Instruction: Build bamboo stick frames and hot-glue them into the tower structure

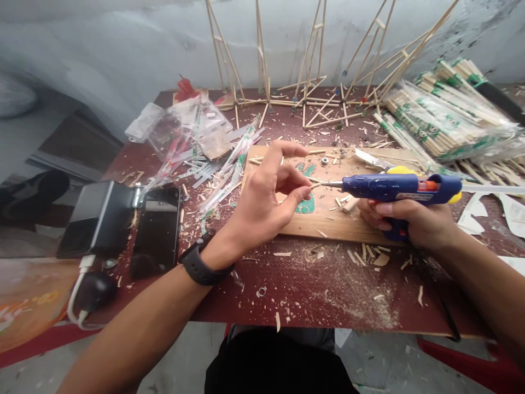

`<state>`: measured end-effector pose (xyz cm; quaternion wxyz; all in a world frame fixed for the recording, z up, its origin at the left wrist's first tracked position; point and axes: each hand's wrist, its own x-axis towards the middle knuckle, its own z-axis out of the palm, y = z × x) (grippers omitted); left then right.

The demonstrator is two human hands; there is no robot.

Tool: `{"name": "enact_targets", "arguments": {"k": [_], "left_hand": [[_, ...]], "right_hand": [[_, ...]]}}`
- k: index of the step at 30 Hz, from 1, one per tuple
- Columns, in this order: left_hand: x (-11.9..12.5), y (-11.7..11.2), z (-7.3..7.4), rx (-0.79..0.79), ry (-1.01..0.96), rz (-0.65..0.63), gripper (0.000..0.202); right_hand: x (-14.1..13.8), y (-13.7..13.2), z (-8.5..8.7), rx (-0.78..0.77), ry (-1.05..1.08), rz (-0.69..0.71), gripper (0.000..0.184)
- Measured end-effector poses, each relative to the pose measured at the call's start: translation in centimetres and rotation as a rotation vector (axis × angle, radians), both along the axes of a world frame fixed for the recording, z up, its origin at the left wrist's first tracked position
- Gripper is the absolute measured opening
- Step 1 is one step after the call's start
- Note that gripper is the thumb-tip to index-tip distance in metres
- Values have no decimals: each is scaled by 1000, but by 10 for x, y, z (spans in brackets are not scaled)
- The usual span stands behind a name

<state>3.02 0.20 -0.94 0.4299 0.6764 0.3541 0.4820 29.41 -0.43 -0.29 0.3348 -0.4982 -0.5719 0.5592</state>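
My right hand (410, 219) is wrapped round the handle of a blue hot glue gun (379, 186), its nozzle pointing left. A white glue stick (492, 189) runs out of the gun's back end. Between thumb and fingertips, my left hand (273, 191) pinches a short thin wooden stick (315, 186). The stick's right end is at the nozzle tip; whether they touch I cannot tell. Both hands are above a wooden board (332, 225) with green glue-like patches (305, 205) on it. Behind the gun lies a cutter blade (372, 160).
Frames of thin sticks (305, 101) stand along the back wall. Packs of chopsticks (435, 117) lie at the right, plastic wrappers (229, 169) at the left. A phone (156, 232) and a black box (98, 219) sit at the left edge. Wood shavings cover the dark red table (246, 306).
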Motion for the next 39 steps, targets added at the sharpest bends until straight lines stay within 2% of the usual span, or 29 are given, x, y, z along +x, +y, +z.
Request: {"name": "enact_targets", "arguments": {"k": [16,32,35,39], "left_hand": [[1,-1,2,-33,-5,18,40],[-1,1,4,-48,-88,-2,39],[-3,2,5,-45,-55,26,39],[-5,5,4,-18,-33,51,40]], "right_hand": [[0,-2,1,14,5,-1,25],[8,1,1,113,-55,135,33],[4,1,6,129,-46,63,28],[-1,-8,26,195,44,-236,15]]}}
